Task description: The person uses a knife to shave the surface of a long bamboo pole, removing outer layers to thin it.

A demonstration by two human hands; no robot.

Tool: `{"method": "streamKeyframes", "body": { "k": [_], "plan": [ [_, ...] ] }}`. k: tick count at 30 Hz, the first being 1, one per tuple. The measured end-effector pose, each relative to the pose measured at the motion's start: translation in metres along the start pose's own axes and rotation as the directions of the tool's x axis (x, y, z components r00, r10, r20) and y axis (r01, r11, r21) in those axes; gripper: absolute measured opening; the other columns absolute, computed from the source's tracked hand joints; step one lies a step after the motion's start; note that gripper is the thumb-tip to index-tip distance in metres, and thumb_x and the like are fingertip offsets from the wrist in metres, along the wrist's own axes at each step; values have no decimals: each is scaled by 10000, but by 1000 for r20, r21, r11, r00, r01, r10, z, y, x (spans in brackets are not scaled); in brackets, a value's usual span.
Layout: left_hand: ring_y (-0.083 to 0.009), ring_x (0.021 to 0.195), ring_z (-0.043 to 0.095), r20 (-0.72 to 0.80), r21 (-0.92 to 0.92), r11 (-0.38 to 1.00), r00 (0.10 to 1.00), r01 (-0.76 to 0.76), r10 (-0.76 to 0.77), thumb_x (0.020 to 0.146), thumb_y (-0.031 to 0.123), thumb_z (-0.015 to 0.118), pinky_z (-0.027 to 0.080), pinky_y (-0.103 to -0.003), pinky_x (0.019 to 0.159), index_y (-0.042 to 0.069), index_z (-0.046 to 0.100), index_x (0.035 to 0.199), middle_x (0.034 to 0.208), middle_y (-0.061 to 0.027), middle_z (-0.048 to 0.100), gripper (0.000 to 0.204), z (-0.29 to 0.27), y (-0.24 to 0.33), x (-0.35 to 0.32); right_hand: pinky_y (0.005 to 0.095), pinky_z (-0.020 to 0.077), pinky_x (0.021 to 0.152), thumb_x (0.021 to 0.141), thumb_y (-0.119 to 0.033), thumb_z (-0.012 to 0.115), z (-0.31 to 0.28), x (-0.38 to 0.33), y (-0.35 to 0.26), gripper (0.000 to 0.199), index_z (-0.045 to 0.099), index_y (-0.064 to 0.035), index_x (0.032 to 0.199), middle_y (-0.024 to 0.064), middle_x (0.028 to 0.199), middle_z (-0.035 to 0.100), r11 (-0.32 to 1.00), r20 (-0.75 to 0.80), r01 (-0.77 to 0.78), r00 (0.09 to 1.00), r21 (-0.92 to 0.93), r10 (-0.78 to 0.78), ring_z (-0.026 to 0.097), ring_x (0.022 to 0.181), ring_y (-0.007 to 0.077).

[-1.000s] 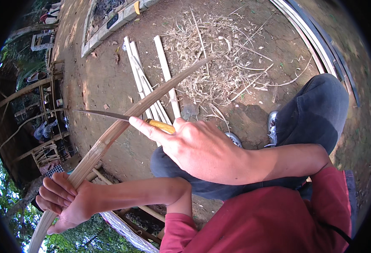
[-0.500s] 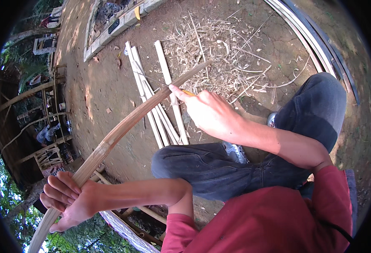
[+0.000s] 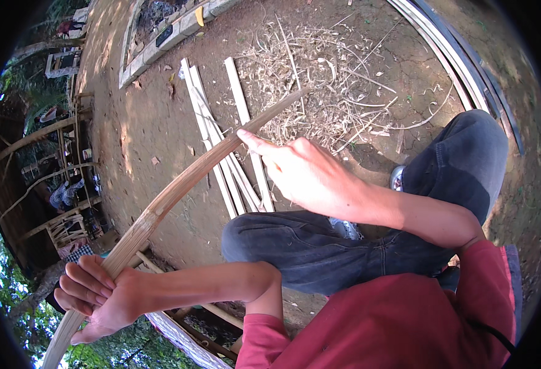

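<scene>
A long, curved bamboo strip (image 3: 178, 190) runs from the lower left up to the ground at the upper middle. My left hand (image 3: 95, 295) grips its lower end in a closed fist. My right hand (image 3: 307, 175) is closed further up the strip, its forefinger tip pressed against the strip's edge. The yellow-handled knife it carried is hidden behind the fingers. I sit with my legs in dark jeans (image 3: 461, 160) folded under the strip.
Several pale split bamboo slats (image 3: 221, 141) lie on the dirt beyond the strip. A heap of dry shavings (image 3: 332, 80) lies beside them. Long bent strips (image 3: 455, 55) line the upper right. A stone border (image 3: 178, 31) and bamboo frames (image 3: 55, 184) stand at left.
My right hand has slid with the knife up along the strip, away from my body, and the blade is no longer visible. My left hand keeps its grip in the same place.
</scene>
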State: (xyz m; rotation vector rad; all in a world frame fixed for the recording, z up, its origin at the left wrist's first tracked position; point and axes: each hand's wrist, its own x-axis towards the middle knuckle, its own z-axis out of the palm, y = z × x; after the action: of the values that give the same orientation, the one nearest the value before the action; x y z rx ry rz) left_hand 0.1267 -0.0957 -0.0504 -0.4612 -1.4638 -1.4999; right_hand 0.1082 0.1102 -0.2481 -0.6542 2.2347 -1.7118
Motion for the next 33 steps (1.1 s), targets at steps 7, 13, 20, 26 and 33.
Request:
{"method": "streamKeyframes", "body": {
  "k": [7, 13, 20, 26, 33],
  "plan": [
    [-84, 435, 151, -57, 28, 999, 998, 29, -28, 956, 724, 234, 133, -210, 356, 170, 207, 621, 509, 29, 172, 649, -15, -3, 6, 403, 502, 666, 882, -13, 545, 11, -4, 3, 655, 351, -45, 1507, 173, 706, 559, 988, -19, 63, 998, -143, -66, 565, 657, 294],
    [-88, 429, 146, -77, 22, 999, 997, 24, -23, 954, 727, 227, 128, -215, 353, 172, 206, 623, 506, 28, 166, 647, -7, 0, 2, 426, 498, 622, 882, 7, 516, 13, -13, -33, 656, 337, -35, 1511, 189, 720, 562, 988, 50, 156, 986, 3, -156, 557, 623, 304],
    [-106, 464, 158, -45, 20, 996, 995, 87, -86, 911, 790, 192, 124, -238, 373, 175, 198, 615, 520, 28, 160, 683, -12, 5, 4, 403, 520, 598, 878, 4, 502, 3, 0, 4, 624, 365, 2, 1486, 185, 657, 573, 995, -10, 28, 1000, -93, -29, 570, 577, 280],
    [-103, 460, 161, 63, -151, 984, 994, 99, -91, 907, 795, 203, 122, -229, 370, 173, 205, 615, 520, 29, 167, 687, -6, 2, 2, 396, 494, 633, 885, -1, 519, 19, -14, 3, 643, 345, -14, 1504, 183, 636, 529, 990, -65, 124, 990, -66, -128, 540, 605, 256],
    [-92, 429, 123, -145, 133, 991, 989, 13, 7, 957, 725, 204, 122, -217, 352, 175, 189, 625, 507, 27, 156, 643, 10, 0, -2, 390, 477, 520, 939, -28, 481, 6, 2, 16, 558, 373, -12, 1486, 200, 591, 528, 999, -16, 13, 1000, 52, -12, 522, 472, 250]
  ]
}}
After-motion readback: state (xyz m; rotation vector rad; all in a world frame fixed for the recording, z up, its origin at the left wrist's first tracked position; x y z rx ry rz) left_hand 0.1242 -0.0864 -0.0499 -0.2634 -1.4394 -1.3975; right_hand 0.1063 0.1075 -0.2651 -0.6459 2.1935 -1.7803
